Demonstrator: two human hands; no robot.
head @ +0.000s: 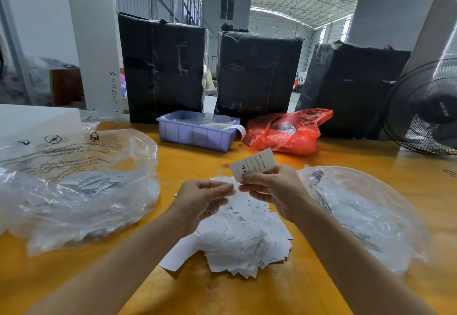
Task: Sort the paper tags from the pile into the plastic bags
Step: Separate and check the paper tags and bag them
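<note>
Forearms reaching over tag pile [237,238] on table [309,287] | right hand [272,191] pinching XXL tag [253,166], left hand [200,198] pinching another tag | risk: dropping it into wrong clear bag [366,213]

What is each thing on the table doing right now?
White paper tag marked XXL: pinched up by right hand.
Left hand: fingers curled by the tag's corner.
White tag pile: heaped loose.
Left clear plastic bag: open, tags inside.
Right clear plastic bag: holds tags.
</note>
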